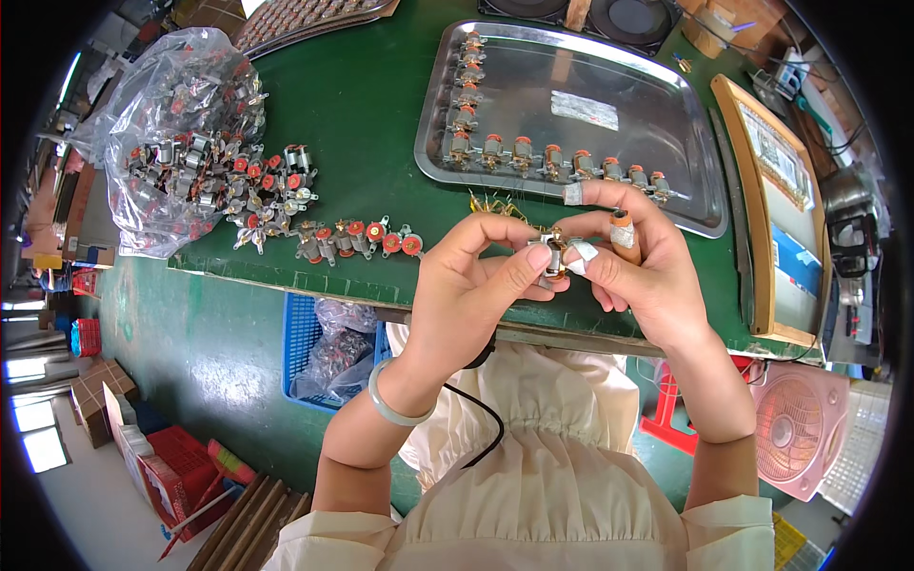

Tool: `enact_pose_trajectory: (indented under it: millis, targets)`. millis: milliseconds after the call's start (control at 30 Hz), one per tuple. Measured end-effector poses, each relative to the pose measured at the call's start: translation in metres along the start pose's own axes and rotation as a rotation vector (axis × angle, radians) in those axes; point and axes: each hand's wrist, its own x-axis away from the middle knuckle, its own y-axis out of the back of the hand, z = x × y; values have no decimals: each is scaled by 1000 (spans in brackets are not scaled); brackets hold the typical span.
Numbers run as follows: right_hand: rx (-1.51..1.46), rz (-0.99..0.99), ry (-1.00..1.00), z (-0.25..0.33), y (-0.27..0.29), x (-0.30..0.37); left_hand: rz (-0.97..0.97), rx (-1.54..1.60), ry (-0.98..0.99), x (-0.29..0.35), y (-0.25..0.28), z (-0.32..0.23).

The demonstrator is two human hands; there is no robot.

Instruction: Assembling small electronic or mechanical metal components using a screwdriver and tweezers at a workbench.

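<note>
In the head view, the left hand (486, 271) pinched a small motor-like part (555, 255) between thumb and fingers; the right hand (640, 262), half curled with taped fingers (622, 231), gripped its other side. The part was over the green table (343, 124), near its close edge. From there, a metal tray (657, 105) lay toward twelve o'clock, loose parts (375, 231) at nine, a clear bag (186, 81) at ten.

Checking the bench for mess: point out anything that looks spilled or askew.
Loose red-capped metal parts straggle from the clear plastic bag toward the left hand, looking spilled, unlike the neat rows on the metal tray.
</note>
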Motion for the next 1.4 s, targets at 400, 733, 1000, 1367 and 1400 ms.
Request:
enact_pose_trajectory:
  millis: [400, 733, 1000, 1367, 1400]
  targets:
    - [-32, 23, -34, 4, 5, -1, 10, -8, 39, -3, 0, 0]
    - [250, -120, 121, 1, 6, 7, 27, -54, -73, -4, 0, 4]
    - [1264, -333, 97, 3, 43, 40, -21, -58, -88, -2, 5, 3]
    - [1217, -331, 207, -13, 57, 44, -26, -123, -157, -3, -7, 5]
    - [1109, -310, 251, -12, 51, 45, -30, -130, -161, -3, -8, 5]
